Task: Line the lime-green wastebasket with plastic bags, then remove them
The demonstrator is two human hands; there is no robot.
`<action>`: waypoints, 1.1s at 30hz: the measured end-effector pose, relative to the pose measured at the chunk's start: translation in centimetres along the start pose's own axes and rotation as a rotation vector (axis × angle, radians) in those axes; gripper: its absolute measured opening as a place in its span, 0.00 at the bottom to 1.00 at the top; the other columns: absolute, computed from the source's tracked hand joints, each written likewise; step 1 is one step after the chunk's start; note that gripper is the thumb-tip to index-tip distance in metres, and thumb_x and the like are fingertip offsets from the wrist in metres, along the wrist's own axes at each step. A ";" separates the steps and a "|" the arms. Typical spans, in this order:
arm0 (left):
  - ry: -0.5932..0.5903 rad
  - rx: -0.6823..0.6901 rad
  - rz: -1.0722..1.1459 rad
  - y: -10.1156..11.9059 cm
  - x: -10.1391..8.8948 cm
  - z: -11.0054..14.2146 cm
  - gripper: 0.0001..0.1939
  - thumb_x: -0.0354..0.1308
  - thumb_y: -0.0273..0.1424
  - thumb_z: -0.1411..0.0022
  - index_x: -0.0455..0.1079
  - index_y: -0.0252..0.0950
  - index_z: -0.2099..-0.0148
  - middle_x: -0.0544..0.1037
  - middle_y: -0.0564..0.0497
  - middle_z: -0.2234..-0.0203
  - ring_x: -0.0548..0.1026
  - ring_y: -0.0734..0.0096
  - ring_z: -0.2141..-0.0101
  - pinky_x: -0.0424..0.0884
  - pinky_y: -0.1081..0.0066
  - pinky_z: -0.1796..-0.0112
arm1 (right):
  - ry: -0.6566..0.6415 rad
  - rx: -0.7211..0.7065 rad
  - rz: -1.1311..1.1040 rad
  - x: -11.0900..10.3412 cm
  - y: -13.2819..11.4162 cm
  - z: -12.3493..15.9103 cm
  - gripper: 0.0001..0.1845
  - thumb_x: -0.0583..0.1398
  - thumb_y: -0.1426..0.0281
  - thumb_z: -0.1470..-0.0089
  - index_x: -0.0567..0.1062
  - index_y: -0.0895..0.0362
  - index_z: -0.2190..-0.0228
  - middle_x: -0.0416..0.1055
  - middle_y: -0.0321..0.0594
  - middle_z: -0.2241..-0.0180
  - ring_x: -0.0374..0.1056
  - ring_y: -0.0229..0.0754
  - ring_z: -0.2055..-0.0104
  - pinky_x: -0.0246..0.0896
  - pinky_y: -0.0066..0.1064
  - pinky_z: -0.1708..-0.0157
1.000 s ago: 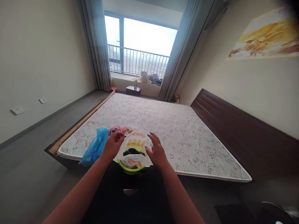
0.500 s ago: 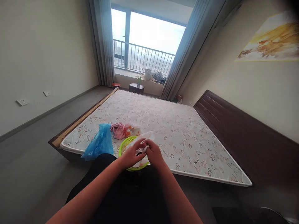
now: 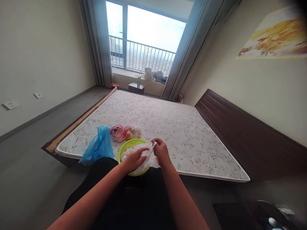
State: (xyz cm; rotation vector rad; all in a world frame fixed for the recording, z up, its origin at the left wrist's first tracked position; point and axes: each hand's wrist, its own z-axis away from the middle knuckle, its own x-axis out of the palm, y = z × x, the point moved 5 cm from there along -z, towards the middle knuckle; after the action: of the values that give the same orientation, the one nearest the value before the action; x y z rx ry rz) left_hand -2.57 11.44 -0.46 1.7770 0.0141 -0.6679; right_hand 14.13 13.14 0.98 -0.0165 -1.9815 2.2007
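Observation:
A white plastic bag [image 3: 149, 157] with orange print lies partly inside a lime-green basket [image 3: 121, 152] in front of me. My right hand [image 3: 162, 153] is closed on a gathered end of the bag, stretching it past the basket's right side. Over the basket, my left hand [image 3: 134, 159] rests against the bag with its fingers stretched out and thumb apart. What else the basket holds is hidden under the bag and hand. Left of it are a blue plastic bag [image 3: 99, 145], a crumpled pink cloth [image 3: 118, 133] and another white-and-orange plastic bag [image 3: 133, 132].
The basket stands at the near edge of a mattress [image 3: 153, 111] printed with letters, on a dark bed frame. A brown headboard [image 3: 223, 131] rises at the right. Beyond the bed is a small nightstand [image 3: 136, 88] with a green bottle [image 3: 139, 81], below the window.
My hands, close together before, have moved apart; the right one has pulled the white bag's end to the right. The view has shifted slightly.

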 end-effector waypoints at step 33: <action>-0.224 -0.458 0.531 -5.8 1.6 -0.2 0.21 0.63 0.41 0.44 0.83 0.33 0.54 0.62 0.59 0.86 0.58 0.77 0.82 0.56 0.74 0.77 | -0.207 -0.109 0.192 -2.0 2.3 -1.7 0.41 0.71 0.59 0.54 0.67 0.52 0.40 0.66 0.27 0.70 0.59 0.32 0.74 0.58 0.25 0.72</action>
State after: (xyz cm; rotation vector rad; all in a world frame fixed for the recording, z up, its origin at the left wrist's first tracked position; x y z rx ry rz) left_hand -3.18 12.99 -6.29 1.1848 -0.4128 -0.4261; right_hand 16.04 14.28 -1.66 0.0074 -2.2977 2.2885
